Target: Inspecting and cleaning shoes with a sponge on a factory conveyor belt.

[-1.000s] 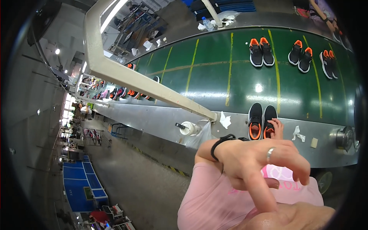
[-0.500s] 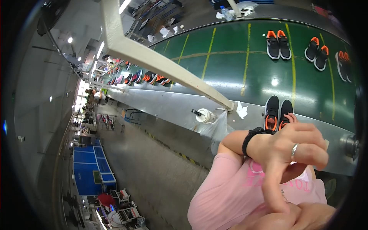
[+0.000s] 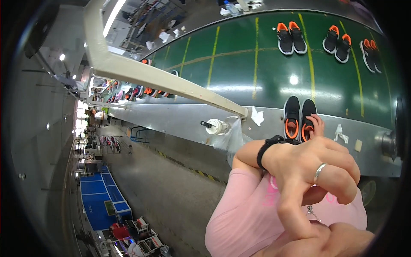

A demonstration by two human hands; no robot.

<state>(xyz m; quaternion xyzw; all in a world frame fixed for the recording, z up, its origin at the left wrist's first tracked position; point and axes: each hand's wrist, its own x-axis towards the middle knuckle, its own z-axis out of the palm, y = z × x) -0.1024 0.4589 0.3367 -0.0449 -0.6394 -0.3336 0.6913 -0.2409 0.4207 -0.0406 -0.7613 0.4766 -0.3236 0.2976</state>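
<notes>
A pair of black sneakers with orange lining stands on the metal ledge in front of me, the left sneaker (image 3: 292, 112) beside the right sneaker (image 3: 308, 109). The fingers of my right hand (image 3: 316, 124) bend over the right sneaker's outer side by the strap; its palm and thumb are hidden. Close to the camera, my left hand (image 3: 314, 167) is raised across my pink shirt (image 3: 239, 210), with a silver ring and a black band at the wrist. Its fingers are curled, the thumb stands apart from them, and nothing shows in its grasp.
Beyond the ledge (image 3: 180, 121) runs a green belt (image 3: 233, 64) with yellow lines, carrying more sneakers (image 3: 291, 39). A cream metal post (image 3: 171, 80) slants over it. A white bottle (image 3: 217, 127), plastic bag (image 3: 231, 139) and paper scraps (image 3: 257, 115) are left of the pair.
The whole view has shifted, so the belt and sneakers appear farther left and higher. My left thumb is more bent. My right fingers stay on the right sneaker.
</notes>
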